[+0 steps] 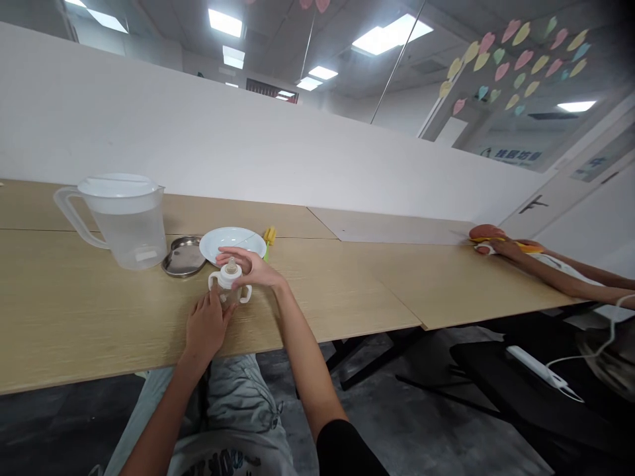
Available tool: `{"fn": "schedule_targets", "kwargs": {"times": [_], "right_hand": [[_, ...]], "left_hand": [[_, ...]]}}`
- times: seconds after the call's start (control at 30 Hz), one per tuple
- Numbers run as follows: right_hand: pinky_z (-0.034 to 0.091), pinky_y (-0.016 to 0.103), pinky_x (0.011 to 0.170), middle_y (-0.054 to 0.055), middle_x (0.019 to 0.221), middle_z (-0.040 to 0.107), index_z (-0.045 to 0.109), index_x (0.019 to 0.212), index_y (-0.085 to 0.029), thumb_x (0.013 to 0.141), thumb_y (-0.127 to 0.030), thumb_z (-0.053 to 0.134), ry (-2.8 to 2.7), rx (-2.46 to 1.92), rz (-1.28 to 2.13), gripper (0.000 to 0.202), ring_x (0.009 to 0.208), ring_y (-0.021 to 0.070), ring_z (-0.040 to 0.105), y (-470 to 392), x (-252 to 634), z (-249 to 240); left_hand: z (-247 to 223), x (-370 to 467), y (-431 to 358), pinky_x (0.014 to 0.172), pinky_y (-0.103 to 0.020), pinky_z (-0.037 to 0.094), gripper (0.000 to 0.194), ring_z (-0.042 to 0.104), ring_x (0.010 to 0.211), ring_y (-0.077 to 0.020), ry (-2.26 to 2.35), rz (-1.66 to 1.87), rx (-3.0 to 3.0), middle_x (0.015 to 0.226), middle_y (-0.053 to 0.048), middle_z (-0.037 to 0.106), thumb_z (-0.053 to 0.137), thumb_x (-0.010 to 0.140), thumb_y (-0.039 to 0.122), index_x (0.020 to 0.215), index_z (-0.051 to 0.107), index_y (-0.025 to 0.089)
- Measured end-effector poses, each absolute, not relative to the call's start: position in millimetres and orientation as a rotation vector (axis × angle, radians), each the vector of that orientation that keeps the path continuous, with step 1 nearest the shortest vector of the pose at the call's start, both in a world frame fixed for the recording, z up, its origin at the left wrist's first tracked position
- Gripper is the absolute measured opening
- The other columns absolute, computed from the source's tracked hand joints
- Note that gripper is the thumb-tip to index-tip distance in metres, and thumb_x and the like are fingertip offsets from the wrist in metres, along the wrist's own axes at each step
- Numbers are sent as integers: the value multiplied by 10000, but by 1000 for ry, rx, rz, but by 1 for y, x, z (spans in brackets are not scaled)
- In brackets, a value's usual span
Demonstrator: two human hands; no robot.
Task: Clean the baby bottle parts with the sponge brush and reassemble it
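A baby bottle (pixel 229 277) with a white collar, a clear nipple and two white side handles stands upright near the table's front edge. My left hand (pixel 207 322) is wrapped round its lower body from the near side. Curved over the top, my right hand (pixel 253 268) has its thumb at the white collar and its fingers reaching past the nipple on the far side. Just behind the bottle lies a white plate (pixel 211 242), partly covered by my right hand. A yellow-headed brush (pixel 269 236) with a green handle leans by the plate's right rim.
A lidded clear pitcher (pixel 131 228) holding liquid stands at the left, beside a kidney-shaped metal tray (pixel 184 259). At the far right, another person's hands (pixel 506 250) hold an orange and yellow object. A power strip (pixel 538 370) rests on a black chair (pixel 489 370).
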State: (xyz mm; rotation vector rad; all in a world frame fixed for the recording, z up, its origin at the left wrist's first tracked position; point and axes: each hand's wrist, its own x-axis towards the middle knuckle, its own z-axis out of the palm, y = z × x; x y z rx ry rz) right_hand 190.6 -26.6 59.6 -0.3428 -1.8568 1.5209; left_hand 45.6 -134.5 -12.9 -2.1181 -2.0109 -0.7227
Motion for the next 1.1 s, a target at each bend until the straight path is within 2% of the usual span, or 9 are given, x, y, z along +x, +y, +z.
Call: {"fn": "schedule_targets", "kwargs": {"times": [0.17,0.33,0.47,0.57,0.7,0.9,1.1], "right_hand": [[459,330,1014,56,1214,594,472,1339,-254,481,-178,868,-1829,-405,1505,948,1145,186,570,-29,199,63],[419,374,1047,102,1214,624,507,1294,-211,640,-303,815,-1728,-287,1529,729,1161,210,578,-28,210,68],[423,399,1024,141,1257,612,510,1304,-190,674,-399,786,-1772,-268,1628,719,1179,239,572,-30,208,69],[437,371,996,130,1274,604,531,1293,-196,624,-351,823,-1854,-283,1663,746,1191,237,556,-30,205,68],[452,308,953,71,1147,668,645,1157,-184,552,-245,849,-1992,-404,1592,642,1112,205,585,-28,203,66],[487,282,871,40,1021,695,669,1123,-178,549,-249,839,-1942,-507,1533,603,956,167,629,-27,201,65],[505,283,840,55,1007,699,663,1123,-173,550,-270,839,-1877,-526,1546,607,956,179,635,-30,203,67]], "left_hand": [[-12,45,-135,870,-371,454,566,625,1033,-277,-2014,-744,-2131,1105,-203,655,349,950,472,1289,447,30],[-12,46,-136,863,-382,457,533,620,1038,-282,-2019,-741,-2119,1110,-198,651,352,952,451,1281,456,45],[-12,46,-135,867,-373,455,518,623,1027,-272,-2004,-767,-2131,1090,-193,658,348,955,442,1269,461,46],[-12,45,-136,864,-370,454,515,624,1022,-272,-2004,-767,-2133,1090,-189,658,350,955,429,1281,449,43],[-9,45,-137,877,-370,448,497,623,1023,-271,-2014,-751,-2144,1093,-186,656,341,957,421,1263,464,49],[-10,45,-136,887,-373,456,531,617,1057,-276,-2006,-749,-2140,1105,-195,655,362,949,447,1278,452,40],[-13,44,-135,887,-386,461,557,618,1051,-283,-1995,-754,-2145,1113,-200,651,344,949,470,1263,469,27]]}}
